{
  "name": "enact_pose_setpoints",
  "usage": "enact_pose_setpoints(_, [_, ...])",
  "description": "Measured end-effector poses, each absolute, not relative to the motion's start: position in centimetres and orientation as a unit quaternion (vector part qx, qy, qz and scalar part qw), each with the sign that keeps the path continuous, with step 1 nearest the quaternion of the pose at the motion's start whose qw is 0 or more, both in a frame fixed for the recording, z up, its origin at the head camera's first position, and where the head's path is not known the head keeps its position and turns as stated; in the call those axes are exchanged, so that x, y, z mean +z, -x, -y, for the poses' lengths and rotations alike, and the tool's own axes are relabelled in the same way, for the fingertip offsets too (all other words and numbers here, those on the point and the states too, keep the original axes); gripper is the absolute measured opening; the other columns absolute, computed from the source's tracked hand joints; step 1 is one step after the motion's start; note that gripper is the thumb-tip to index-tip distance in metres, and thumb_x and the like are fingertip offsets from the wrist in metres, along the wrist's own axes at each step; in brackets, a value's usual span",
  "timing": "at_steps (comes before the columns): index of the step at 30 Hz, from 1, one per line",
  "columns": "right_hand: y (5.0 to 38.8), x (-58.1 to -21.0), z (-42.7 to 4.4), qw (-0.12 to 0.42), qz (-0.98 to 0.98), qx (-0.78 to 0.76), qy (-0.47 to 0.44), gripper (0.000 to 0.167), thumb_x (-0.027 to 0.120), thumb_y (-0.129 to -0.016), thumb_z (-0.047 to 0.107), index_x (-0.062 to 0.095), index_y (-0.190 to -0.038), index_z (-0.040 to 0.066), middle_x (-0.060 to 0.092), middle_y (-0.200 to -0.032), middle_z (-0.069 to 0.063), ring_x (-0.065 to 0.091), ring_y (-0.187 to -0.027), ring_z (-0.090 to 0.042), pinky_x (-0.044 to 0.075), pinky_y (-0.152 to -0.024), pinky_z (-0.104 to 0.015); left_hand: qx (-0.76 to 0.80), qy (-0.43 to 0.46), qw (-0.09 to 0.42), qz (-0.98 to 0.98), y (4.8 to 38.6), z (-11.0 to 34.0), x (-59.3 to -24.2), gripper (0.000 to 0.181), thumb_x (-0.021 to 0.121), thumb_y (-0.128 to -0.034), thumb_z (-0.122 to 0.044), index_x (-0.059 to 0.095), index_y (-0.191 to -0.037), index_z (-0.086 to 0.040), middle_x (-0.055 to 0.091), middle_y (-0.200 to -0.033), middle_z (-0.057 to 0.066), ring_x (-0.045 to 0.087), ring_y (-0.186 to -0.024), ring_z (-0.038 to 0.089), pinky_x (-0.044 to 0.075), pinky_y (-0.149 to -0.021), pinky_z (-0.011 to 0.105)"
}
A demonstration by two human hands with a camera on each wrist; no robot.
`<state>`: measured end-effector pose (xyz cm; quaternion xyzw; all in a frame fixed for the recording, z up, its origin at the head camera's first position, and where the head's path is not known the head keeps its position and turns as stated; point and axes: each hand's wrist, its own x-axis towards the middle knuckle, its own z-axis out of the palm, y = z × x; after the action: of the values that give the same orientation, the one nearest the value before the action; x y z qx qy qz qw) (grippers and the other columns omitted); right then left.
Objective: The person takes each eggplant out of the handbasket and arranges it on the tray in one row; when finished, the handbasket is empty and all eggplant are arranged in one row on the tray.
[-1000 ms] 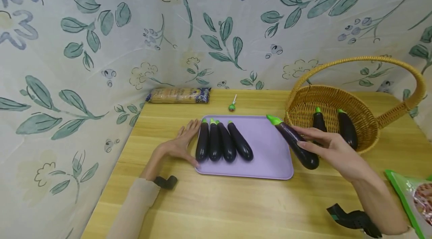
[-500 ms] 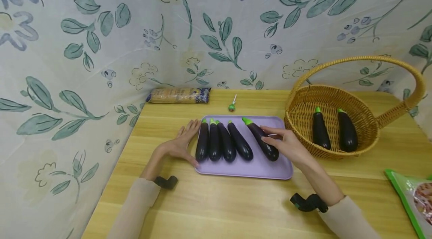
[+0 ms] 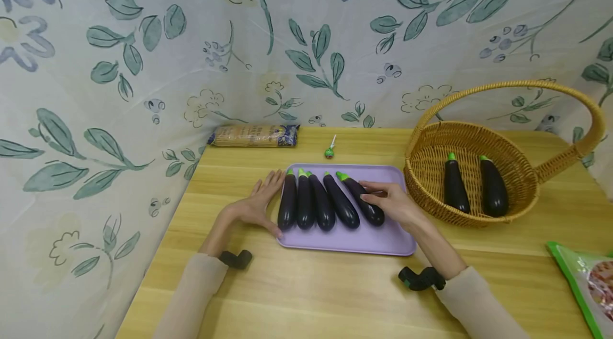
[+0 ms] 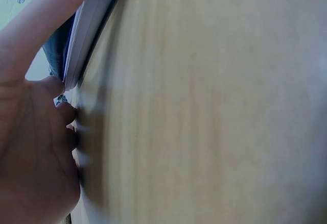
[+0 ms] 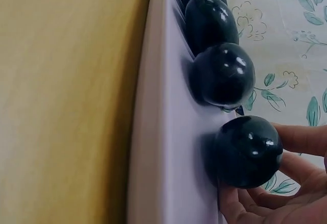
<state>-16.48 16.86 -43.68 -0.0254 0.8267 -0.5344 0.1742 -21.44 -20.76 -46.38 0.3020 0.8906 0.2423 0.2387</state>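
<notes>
My right hand grips a dark eggplant with a green stem, at the right end of a row on the lilac tray. In the right wrist view the held eggplant shows its round end, with thumb and fingers on either side. Several more eggplants lie side by side to its left, stems toward the back. My left hand rests at the tray's left edge, fingers spread and straight, the thumb touching the near left corner. The left wrist view shows its palm beside the tray wall.
A wicker basket with a tall handle stands right of the tray, holding two eggplants. Behind the tray lie a lollipop and a noodle packet. A green-edged bag lies at the right edge.
My right hand has carried the eggplant leftward from beside the basket onto the tray, close to the row. The left hand has stayed in place.
</notes>
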Motion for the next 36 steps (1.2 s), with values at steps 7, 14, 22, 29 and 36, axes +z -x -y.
enact_pose_setpoints(7, [16.54, -44.00, -16.78, 0.174, -0.827, -0.533, 0.027, 0.052, 0.065, -0.103, 0.021, 0.052, -0.150, 0.003, 0.063, -0.140, -0.028, 0.063, -0.125, -0.034, 0.052, -0.106, -0.042, 0.238, -0.302, 0.235, -0.893, 21.51, 20.74, -46.33, 0.156, 0.096, -0.0629, -0.053, -0.013, -0.165, -0.009, -0.022, -0.172, 0.014, -0.022, -0.160, 0.035, -0.012, -0.129, 0.060])
enact_pose_setpoints(14, [16.68, -44.37, -16.83, 0.171, -0.825, -0.538, 0.029, 0.052, 0.065, -0.103, 0.022, 0.052, -0.151, 0.004, 0.059, -0.146, -0.028, 0.060, -0.131, -0.039, 0.049, -0.113, -0.049, 0.239, -0.296, 0.240, -0.893, 21.48, 20.82, -46.08, 0.155, 0.096, -0.0631, -0.052, -0.013, -0.165, -0.008, -0.022, -0.172, 0.014, -0.022, -0.160, 0.035, -0.013, -0.129, 0.060])
enact_pose_setpoints(22, [16.74, -44.60, -17.27, 0.182, -0.814, -0.550, 0.032, 0.053, 0.065, -0.103, 0.024, 0.052, -0.150, 0.003, 0.061, -0.143, -0.027, 0.058, -0.134, -0.040, 0.041, -0.120, -0.057, 0.239, -0.303, 0.239, -0.891, 21.57, 20.67, -46.18, 0.155, 0.096, -0.0629, -0.052, -0.012, -0.165, -0.008, -0.022, -0.173, 0.014, -0.022, -0.160, 0.035, -0.013, -0.129, 0.060])
enact_pose_setpoints(29, [16.56, -44.60, -17.33, 0.191, -0.811, -0.552, 0.027, 0.055, 0.066, -0.103, 0.026, 0.052, -0.151, 0.005, 0.060, -0.145, -0.025, 0.058, -0.133, -0.037, 0.040, -0.120, -0.057, 0.238, -0.301, 0.240, -0.892, 21.47, 20.63, -46.22, 0.156, 0.096, -0.0629, -0.052, -0.013, -0.165, -0.009, -0.022, -0.173, 0.013, -0.022, -0.160, 0.034, -0.012, -0.129, 0.060])
enact_pose_setpoints(36, [16.51, -44.48, -17.26, 0.200, -0.807, -0.555, 0.029, 0.056, 0.067, -0.102, 0.028, 0.052, -0.152, 0.007, 0.061, -0.144, -0.024, 0.059, -0.133, -0.036, 0.041, -0.119, -0.057, 0.242, -0.302, 0.242, -0.890, 21.46, 20.60, -46.03, 0.155, 0.097, -0.0629, -0.051, -0.012, -0.165, -0.008, -0.022, -0.172, 0.014, -0.022, -0.160, 0.035, -0.013, -0.129, 0.060])
